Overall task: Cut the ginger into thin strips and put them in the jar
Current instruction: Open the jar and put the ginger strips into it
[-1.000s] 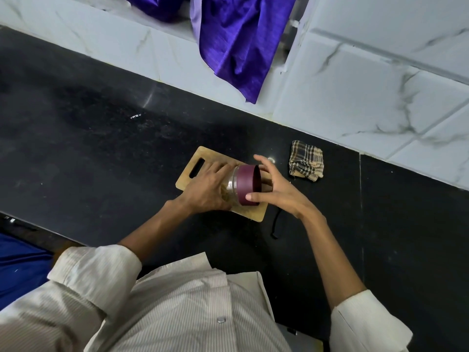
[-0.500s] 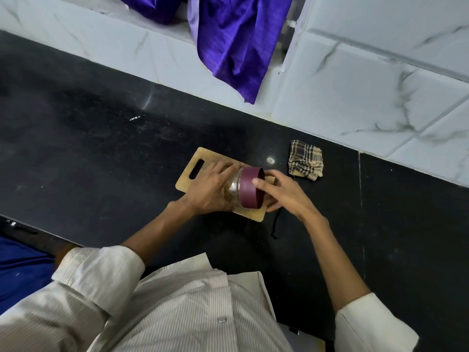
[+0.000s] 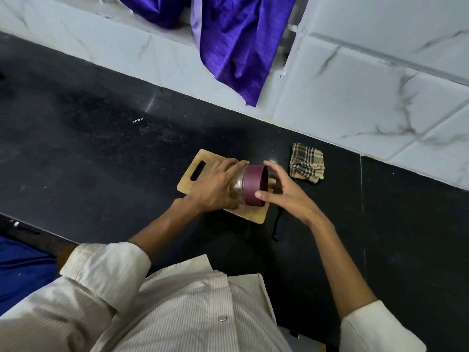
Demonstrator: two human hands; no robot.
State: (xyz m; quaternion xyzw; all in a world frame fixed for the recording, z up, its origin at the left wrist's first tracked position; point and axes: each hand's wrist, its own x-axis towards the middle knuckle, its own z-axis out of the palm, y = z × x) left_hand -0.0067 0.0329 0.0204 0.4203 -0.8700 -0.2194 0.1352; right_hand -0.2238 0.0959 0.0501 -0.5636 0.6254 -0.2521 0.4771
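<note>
A glass jar [image 3: 238,185] with a wide maroon lid [image 3: 252,185] lies on its side just above the wooden cutting board [image 3: 196,165]. My left hand [image 3: 215,186] grips the glass body from the left. My right hand [image 3: 284,194] holds the lid, thumb on its lower rim and fingers curled over its top edge. Something brownish shows through the glass near my left fingers; I cannot tell what it is. No loose ginger is visible on the board, much of which my hands cover.
A folded checked cloth [image 3: 307,163] lies on the black counter [image 3: 101,148] right of the board. A thin dark object [image 3: 276,224] lies by the board's right end. Purple fabric [image 3: 236,47] hangs over the white tiled wall behind.
Half a second ago my right hand lay closed over the lid's face; now its fingers are spread around the lid's rim again. The jar and my left hand have barely moved.
</note>
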